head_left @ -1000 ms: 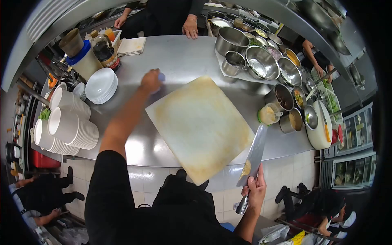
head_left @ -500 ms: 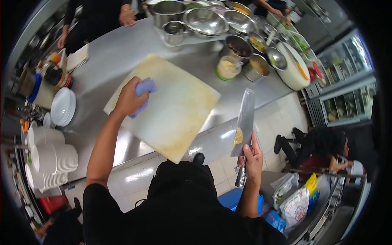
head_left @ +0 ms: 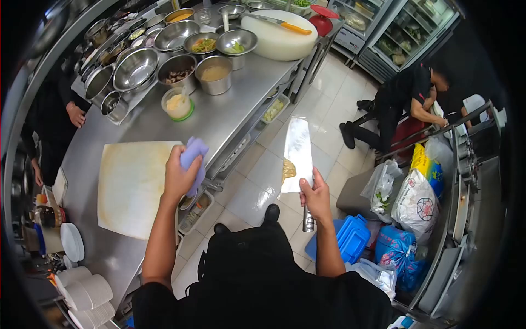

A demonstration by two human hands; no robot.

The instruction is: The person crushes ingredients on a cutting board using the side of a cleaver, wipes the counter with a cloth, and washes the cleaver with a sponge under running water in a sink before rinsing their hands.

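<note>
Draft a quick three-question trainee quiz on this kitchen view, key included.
1. Which hand holds the cleaver, and what clings to its blade?
2. The left hand grips:
A) a white plate
B) a purple cloth
C) a steel bowl
3. True or false: the orange-handled knife lies on the round white block.

Key:
1. The right hand; a tan, paste-like patch.
2. B
3. True

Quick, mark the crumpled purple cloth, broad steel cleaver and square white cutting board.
Crumpled purple cloth (head_left: 196, 149): head view, on its upper folds.
Broad steel cleaver (head_left: 300, 158): head view, on its blade.
Square white cutting board (head_left: 131, 186): head view, on its top surface.
</note>
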